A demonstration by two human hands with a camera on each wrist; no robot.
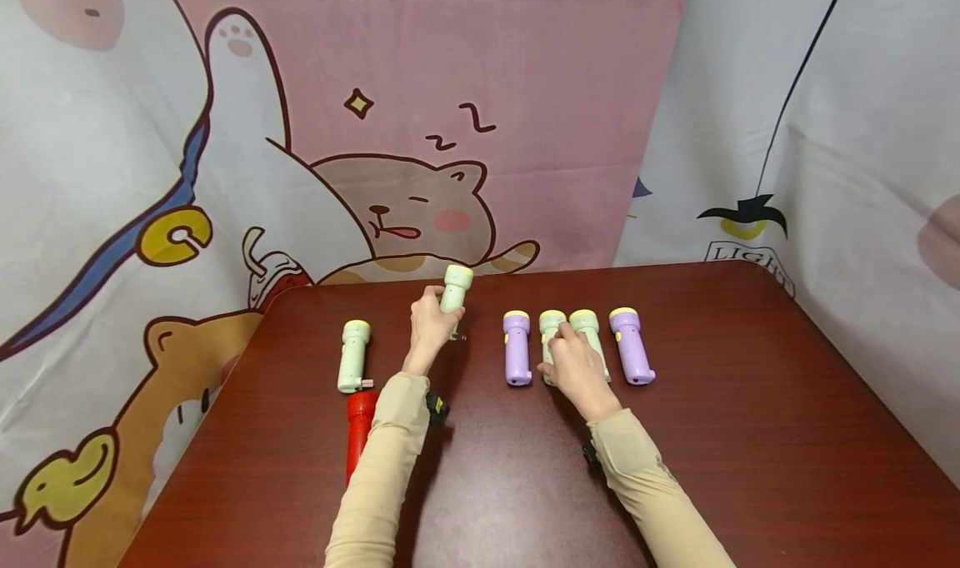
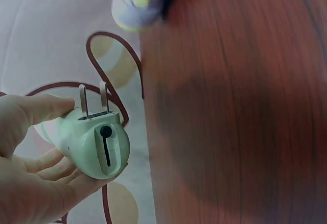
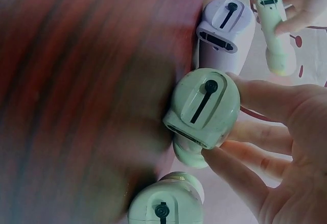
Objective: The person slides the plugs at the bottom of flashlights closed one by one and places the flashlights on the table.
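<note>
My left hand (image 1: 431, 326) grips a pale green flashlight (image 1: 454, 291), raised off the table near its back edge. In the left wrist view, two metal plug prongs stick out of the tail of this flashlight (image 2: 104, 142), beside a black slider. My right hand (image 1: 579, 370) is over a row of flashlights, its thumb and fingers round another pale green flashlight (image 3: 207, 101). That one's black slider shows in the right wrist view. A purple flashlight (image 1: 517, 347) lies to its left, and a further pale green flashlight (image 1: 585, 322) to its right, partly hidden by my hand.
At the row's right end lies a second purple flashlight (image 1: 632, 347). On the left, a pale green flashlight (image 1: 352, 358) with prongs out lies above a red flashlight (image 1: 360, 422), which my left sleeve partly covers. A cartoon-printed cloth (image 1: 570, 118) hangs behind the brown table (image 1: 495, 501).
</note>
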